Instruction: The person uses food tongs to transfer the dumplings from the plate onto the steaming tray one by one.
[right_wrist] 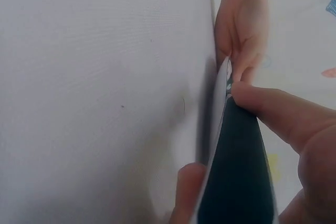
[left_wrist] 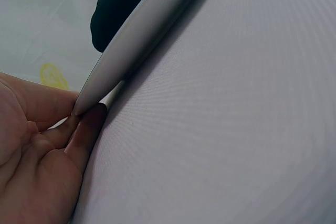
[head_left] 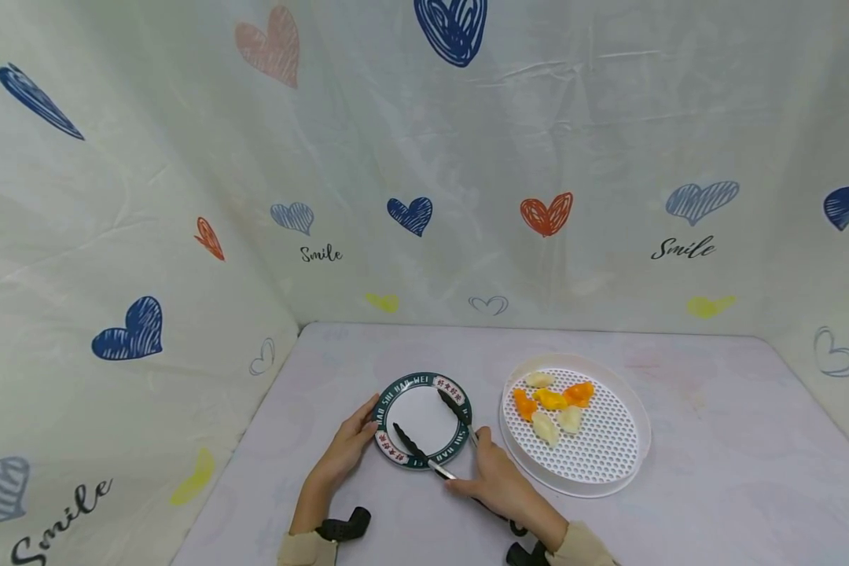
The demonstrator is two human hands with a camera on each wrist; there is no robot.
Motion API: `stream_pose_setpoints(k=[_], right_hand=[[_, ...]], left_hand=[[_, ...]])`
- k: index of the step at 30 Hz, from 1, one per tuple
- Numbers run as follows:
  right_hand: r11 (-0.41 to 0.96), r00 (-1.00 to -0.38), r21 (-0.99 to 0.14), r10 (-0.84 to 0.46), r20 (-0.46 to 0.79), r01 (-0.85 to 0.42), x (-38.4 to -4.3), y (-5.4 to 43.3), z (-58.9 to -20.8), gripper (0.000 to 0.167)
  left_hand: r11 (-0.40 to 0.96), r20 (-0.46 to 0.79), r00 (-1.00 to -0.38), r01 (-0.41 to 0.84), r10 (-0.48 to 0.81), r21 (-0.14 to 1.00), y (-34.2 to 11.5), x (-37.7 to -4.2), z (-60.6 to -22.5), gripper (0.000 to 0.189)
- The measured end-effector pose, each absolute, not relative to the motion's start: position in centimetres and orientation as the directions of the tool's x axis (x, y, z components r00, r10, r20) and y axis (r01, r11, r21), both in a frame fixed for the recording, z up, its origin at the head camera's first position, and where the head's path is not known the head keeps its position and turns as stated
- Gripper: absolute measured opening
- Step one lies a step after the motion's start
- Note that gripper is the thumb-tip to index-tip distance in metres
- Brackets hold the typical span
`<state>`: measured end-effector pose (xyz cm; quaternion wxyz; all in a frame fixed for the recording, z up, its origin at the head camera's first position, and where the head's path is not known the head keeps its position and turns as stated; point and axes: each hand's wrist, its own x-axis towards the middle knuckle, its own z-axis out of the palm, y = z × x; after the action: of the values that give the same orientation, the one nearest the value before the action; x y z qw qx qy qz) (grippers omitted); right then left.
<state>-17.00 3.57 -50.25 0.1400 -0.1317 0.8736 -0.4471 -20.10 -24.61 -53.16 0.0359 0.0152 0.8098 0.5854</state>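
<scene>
A round white plate with a dark green lettered rim sits on the table. My left hand grips its left edge; in the left wrist view, fingers and thumb pinch the plate's rim, which is slightly raised off the tabletop. My right hand holds a pair of tongs with black tips and metal arms. The spread tips lie over the plate with nothing between them. In the right wrist view, a dark tong handle runs between thumb and fingers.
Right of the plate stands a round white tray with a perforated base. Several orange, yellow and pale food-like pieces lie on its left half. A patterned curtain rises behind the white table.
</scene>
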Motion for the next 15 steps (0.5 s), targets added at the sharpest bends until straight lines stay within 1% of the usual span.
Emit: stream_pose_setpoints(k=[5, 10, 15], right_hand=[[0.607, -0.930, -0.785, -0.347, -0.123, -0.122, -17.01, 3.56, -50.30, 0.106], [0.659, -0.936, -0.738, -0.335, -0.110, -0.149, -16.96, 3.50, -50.18, 0.107], [0.672, -0.938, -0.722, -0.334, -0.098, -0.164, -16.97, 3.45, -50.08, 0.106]], left_hand=[[0.317, -0.041, -0.997, -0.017, 0.069, 0.948, -24.61, -20.08, -53.23, 0.051], [0.315, -0.043, -0.997, -0.019, 0.069, 0.949, -24.60, -20.09, -53.22, 0.052], [0.316, -0.045, -0.997, -0.022, 0.066, 0.948, -24.61, -20.07, -53.04, 0.052]])
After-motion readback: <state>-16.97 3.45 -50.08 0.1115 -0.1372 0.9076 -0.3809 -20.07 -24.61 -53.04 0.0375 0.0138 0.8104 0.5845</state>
